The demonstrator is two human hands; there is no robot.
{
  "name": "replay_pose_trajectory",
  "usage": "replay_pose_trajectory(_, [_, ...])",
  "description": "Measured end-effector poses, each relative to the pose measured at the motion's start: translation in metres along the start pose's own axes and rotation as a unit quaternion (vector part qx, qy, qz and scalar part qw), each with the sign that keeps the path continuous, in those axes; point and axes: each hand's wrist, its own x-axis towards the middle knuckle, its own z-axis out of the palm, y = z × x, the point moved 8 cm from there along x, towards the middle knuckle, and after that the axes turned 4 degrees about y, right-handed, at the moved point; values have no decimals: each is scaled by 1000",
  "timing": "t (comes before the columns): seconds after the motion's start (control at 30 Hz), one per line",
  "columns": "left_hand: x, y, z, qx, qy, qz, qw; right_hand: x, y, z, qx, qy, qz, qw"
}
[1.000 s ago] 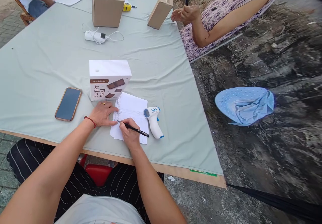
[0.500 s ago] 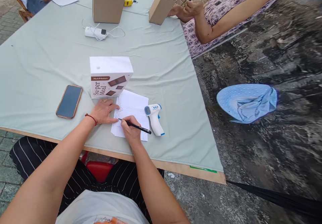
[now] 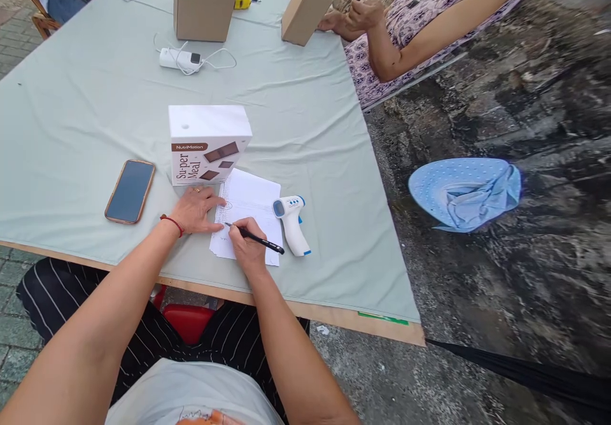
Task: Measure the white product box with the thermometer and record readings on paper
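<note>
A black pen (image 3: 260, 239) is gripped in my right hand (image 3: 248, 247), its tip at the left part of a white sheet of paper (image 3: 258, 199) that carries small handwriting. My left hand (image 3: 193, 210) lies flat with fingers spread, its fingertips on the paper's left edge. Just beyond it stands a white and brown box (image 3: 210, 145) marked "NutriMotion Super Meal", covering a corner of the paper. Right of the paper lies a white and blue infrared thermometer (image 3: 293, 224). A smartphone (image 3: 130, 191) with a dark screen rests to the left of my left hand.
Two brown cardboard boxes (image 3: 203, 11) stand at the far side, near a yellow tape measure (image 3: 242, 0). A white device with a cable (image 3: 180, 60) lies before them. At the right a person's hand (image 3: 365, 16) holds a dark object. A blue hat (image 3: 463, 195) hangs beyond the table edge.
Both hands keep almost the same pose, the pen still at the paper. The whole view has shifted very slightly.
</note>
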Motion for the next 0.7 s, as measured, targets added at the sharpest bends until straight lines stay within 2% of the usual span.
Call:
replay_pose_trajectory(0.3, [0, 0, -1, 2, -7, -3, 1000, 1, 0, 0, 0, 1, 0, 1000])
replay_pose_trajectory(0.5, [0, 0, 0, -1, -7, -1, 1000, -1, 2, -4, 3, 26, 5, 1000])
replay_pose_trajectory(0.7, [0, 0, 0, -5, -2, -1, 1000, 1, 3, -2, -10, 14, -3, 1000])
